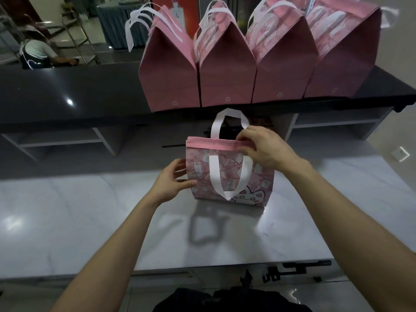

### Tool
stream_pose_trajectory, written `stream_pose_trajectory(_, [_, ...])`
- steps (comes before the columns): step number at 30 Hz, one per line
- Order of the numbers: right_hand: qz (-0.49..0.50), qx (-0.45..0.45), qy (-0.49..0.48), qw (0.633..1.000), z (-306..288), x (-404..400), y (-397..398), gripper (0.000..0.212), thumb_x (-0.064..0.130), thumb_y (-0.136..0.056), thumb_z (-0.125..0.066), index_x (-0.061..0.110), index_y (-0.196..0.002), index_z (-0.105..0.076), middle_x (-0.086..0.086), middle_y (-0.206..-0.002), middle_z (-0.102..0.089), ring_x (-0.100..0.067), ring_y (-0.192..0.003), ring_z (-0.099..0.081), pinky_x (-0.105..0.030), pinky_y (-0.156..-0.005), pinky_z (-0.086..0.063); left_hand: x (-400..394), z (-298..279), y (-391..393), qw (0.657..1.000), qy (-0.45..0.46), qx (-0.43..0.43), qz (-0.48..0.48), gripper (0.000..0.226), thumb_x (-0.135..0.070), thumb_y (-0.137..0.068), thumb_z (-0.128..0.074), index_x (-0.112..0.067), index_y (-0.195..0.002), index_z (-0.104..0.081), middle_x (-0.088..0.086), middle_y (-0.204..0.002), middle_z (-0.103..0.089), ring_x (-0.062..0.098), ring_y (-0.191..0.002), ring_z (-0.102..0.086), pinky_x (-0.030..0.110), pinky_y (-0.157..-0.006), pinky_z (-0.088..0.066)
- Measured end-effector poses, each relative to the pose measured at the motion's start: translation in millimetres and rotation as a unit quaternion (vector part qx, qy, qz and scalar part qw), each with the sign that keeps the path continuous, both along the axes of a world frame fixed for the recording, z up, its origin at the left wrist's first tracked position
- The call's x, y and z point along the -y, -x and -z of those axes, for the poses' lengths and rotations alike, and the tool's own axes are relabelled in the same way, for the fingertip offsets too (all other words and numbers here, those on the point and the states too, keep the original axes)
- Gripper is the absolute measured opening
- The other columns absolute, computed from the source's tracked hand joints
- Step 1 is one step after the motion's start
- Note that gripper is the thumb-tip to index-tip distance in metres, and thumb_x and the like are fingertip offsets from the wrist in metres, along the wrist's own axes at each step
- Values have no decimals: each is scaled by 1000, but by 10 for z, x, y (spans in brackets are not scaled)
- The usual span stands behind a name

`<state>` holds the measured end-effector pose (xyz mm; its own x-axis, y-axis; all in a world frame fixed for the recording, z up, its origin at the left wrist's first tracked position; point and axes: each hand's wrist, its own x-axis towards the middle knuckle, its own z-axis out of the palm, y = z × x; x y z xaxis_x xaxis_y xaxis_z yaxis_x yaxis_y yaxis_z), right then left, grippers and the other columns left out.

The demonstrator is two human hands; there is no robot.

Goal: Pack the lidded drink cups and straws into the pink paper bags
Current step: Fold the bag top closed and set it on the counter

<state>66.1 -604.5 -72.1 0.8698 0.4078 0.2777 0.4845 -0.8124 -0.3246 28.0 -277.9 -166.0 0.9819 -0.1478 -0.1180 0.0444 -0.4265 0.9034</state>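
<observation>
- The pink bag [229, 174] stands upright on the pale marble counter [90, 210], directly ahead of the person, its broad printed face toward the camera and its long axis running left to right.
- The right hand [261, 147] pinches the bag's pink top hem near its right end, fingers curled over the edge.
- The left hand [173, 179] grips the bag's left side edge, thumb on the front face.
- The mouth appears closed flat (opening it looks like the next step); both hands already touch it.
- Four more pink bags [227, 70] stand in a row on the dark shelf [67, 91] behind.
- No cups or straws are visible.
</observation>
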Motion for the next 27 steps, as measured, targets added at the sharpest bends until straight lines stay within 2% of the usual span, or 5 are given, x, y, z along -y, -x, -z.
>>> stream_pose_trajectory(6, [34, -12, -18, 999, 51, 31, 21, 14, 30, -101, -73, 27, -114, -69, 12, -110, -66, -13, -101, -58, -44, -92, -55, 59, 187, -27, 1000, -1, 14, -18, 30, -5, -107, -68, -14, -135, -71, -3, -117, -83, 16, -110, -79, 49, -103, -63])
stream_pose_trajectory(12, [35, -35, -49, 998, 87, 78, 59, 11, 25, -101, -73, 28, -111, -71, 10, -109, -70, -16, -99, -65, -45, -91, -57, 95, 206, 37, 997, 57, -53, 15, 78, -16, -90, -90, -32, -155, -51, -21, -144, -66, 4, -131, -65, 26, -102, -59])
stream_pose_trajectory(17, [25, -10, -28, 999, 39, 99, 73, 12, 25, -100, -74, 25, -112, -71, 6, -111, -71, -21, -102, -65, -47, -91, -57, 260, 254, 68, 1000, 4, -15, 9, 32, -5, -104, -71, -22, -130, -77, -9, -120, -82, 15, -115, -77, 45, -103, -63])
stream_pose_trajectory(22, [15, -13, -39, 999, 15, 150, 81, 12, 26, -99, -76, 25, -111, -74, 8, -109, -72, -16, -99, -65, -43, -91, -58, 224, 177, 86, 997, 54, -48, 9, 66, -20, -92, -88, -28, -151, -59, -10, -142, -71, 11, -129, -68, 40, -108, -57])
stream_pose_trajectory(27, [-2, -4, -26, 1000, 7, 250, 57, 32, 40, -95, -79, 27, -123, -71, 10, -115, -70, -12, -104, -65, -40, -95, -59, 248, 75, 48, 998, -14, -54, 39, 46, -32, -93, -88, -30, -136, -70, -12, -129, -78, 16, -114, -76, 44, -102, -63])
